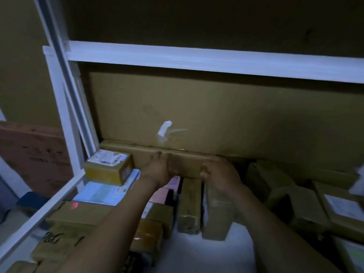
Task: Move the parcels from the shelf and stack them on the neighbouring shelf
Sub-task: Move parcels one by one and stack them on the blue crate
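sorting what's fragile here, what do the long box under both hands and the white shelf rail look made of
The long box: seemingly brown cardboard, matte, with folded edges. The shelf rail: probably painted metal, smooth white with a slight sheen.

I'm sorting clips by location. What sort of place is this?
Probably a parcel storeroom or courier depot: white metal racking, a shelf crowded with taped brown parcels, some bearing shipping labels like the small labelled box, and the left hand and right hand on a long carton.
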